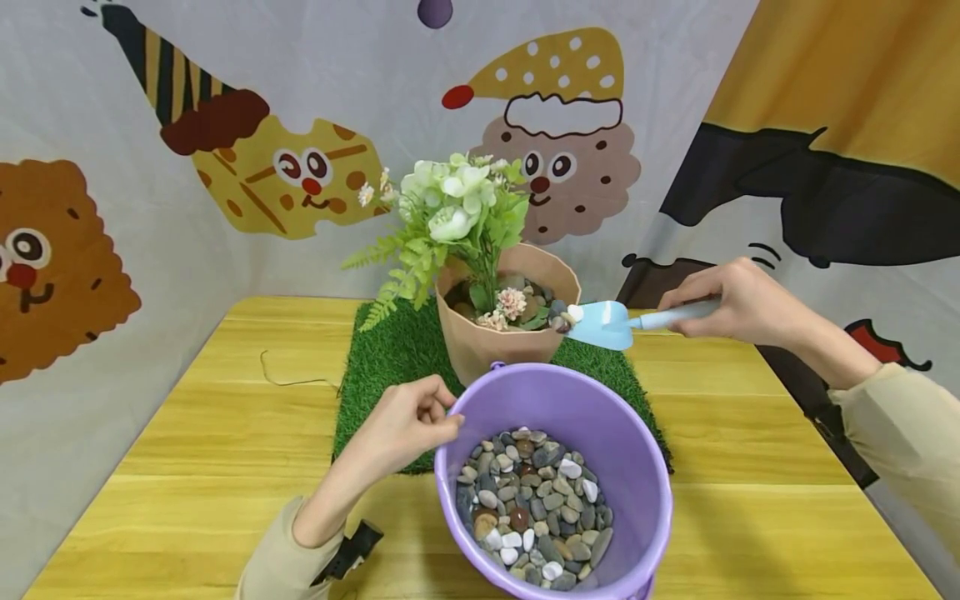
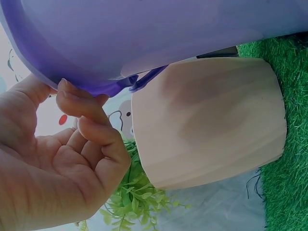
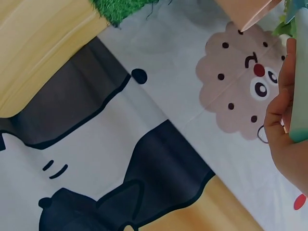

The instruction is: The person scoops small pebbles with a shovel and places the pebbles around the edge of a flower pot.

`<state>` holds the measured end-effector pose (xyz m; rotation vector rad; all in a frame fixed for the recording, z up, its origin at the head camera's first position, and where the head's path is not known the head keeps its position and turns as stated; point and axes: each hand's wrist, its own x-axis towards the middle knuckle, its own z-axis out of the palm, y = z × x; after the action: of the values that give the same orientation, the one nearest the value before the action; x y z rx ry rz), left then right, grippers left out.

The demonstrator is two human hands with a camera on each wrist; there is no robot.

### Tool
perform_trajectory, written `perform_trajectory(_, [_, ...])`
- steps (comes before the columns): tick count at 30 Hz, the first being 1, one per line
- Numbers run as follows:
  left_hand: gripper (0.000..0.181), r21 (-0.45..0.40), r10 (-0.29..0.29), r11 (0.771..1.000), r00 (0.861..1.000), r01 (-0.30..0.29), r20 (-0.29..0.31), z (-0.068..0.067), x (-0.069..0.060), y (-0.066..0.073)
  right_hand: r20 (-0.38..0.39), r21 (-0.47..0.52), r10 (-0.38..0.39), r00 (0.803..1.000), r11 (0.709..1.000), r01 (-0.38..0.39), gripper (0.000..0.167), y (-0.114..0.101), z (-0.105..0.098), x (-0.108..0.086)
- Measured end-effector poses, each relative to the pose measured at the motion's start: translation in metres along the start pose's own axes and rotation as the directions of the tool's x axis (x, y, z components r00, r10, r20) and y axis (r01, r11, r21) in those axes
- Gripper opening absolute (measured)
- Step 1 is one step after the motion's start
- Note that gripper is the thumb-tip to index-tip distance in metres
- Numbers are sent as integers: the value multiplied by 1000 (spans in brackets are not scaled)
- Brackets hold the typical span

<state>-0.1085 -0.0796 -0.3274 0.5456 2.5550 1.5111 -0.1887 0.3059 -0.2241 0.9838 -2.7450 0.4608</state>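
In the head view my right hand (image 1: 738, 302) grips the handle of a light blue toy shovel (image 1: 603, 325). Several pebbles (image 1: 564, 317) lie at the blade's tip, over the right rim of a peach flowerpot (image 1: 480, 350). Inside the pot stand artificial flowers (image 1: 457, 200) with green leaves, and stones show around their stems. My left hand (image 1: 408, 425) pinches the rim of a purple bucket (image 1: 645, 467) between thumb and finger, as the left wrist view also shows. Grey, brown and white pebbles (image 1: 536, 508) cover the bucket's bottom. The right wrist view catches only part of the right hand (image 3: 281, 120) and the handle.
The pot stands on a square of artificial grass (image 1: 397, 342) on a wooden table (image 1: 195, 450). A thin dark string (image 1: 296, 382) lies to the left of the grass. Behind the table hangs a cloth backdrop (image 1: 405, 100) with cartoon biscuits.
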Motion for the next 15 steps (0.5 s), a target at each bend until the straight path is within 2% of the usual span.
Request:
perform_trajectory(8, [9,-2,-8,1000,1000,8,1,0,-1,0,55,-63,119,991,991,-115,22,6,-10,12])
perform_trajectory(15, [9,-1,-5,1000,1000,5,0,0,0,0,122,-79,125,985,990,-116,20,3,-19,22])
